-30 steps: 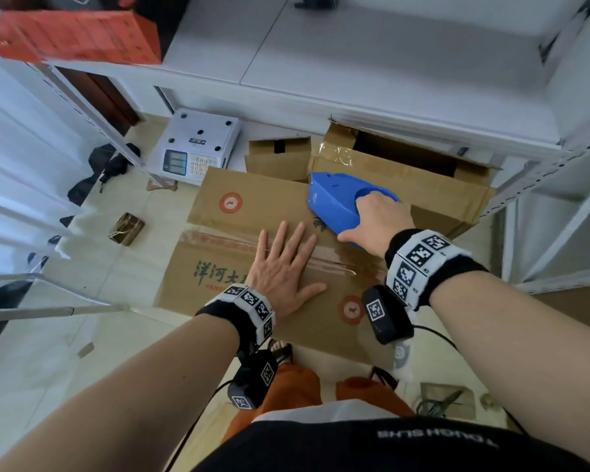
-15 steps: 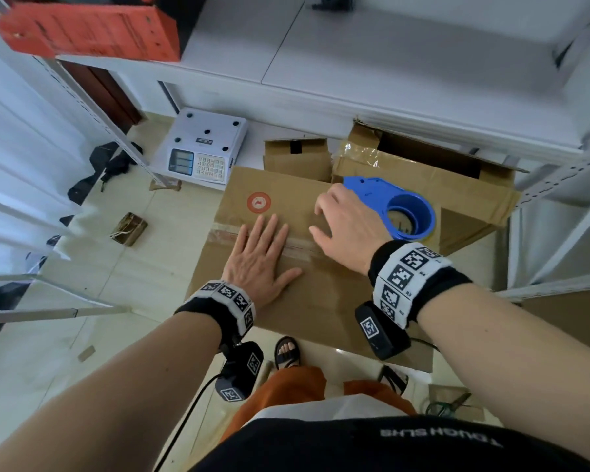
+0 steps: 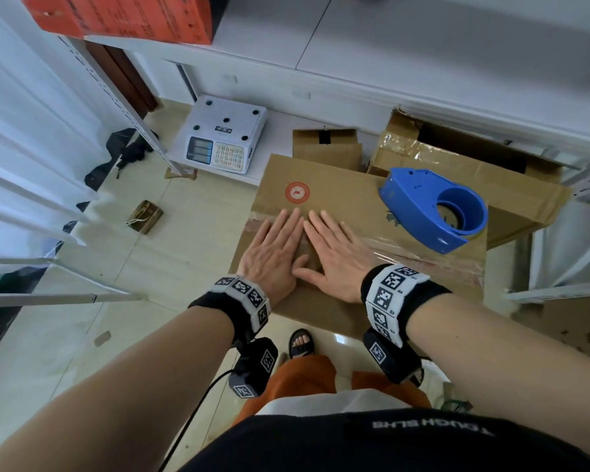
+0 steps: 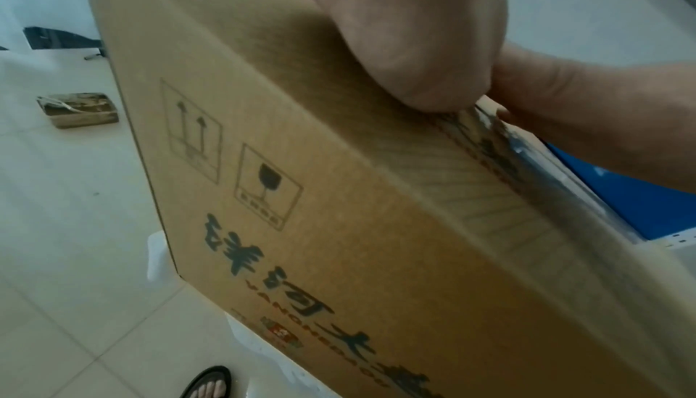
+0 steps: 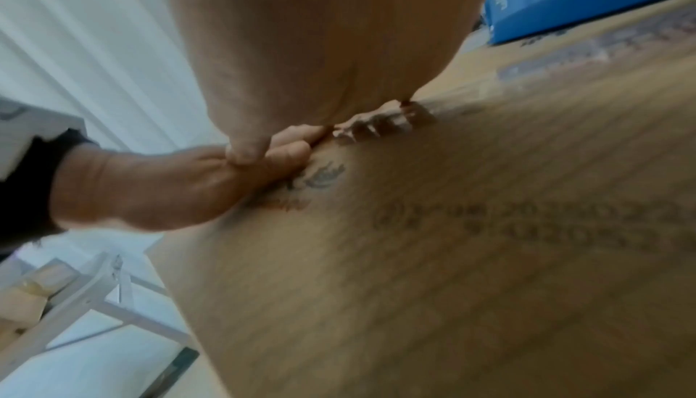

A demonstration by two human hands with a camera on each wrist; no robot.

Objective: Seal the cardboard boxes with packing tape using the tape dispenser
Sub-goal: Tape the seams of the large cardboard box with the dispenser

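Observation:
A brown cardboard box with a red round mark stands on the floor in front of me, flaps closed. A strip of clear packing tape runs along its top seam. My left hand and right hand lie flat side by side on the left part of that tape, fingers straight, thumbs touching. The blue tape dispenser lies free on the box top to the right of my hands. In the left wrist view my left palm presses the box's top edge above its printed side. The right wrist view shows the right palm flat on the cardboard.
An open, taped cardboard box and a smaller box stand behind, under a white shelf. A white weighing scale sits at the back left. A small brown packet lies on the floor, near a metal rack frame. My sandalled foot is by the box's near side.
My right hand let go of the blue dispenser, left it lying on the right of the box top, and moved left to lie flat beside my left hand on the tape.

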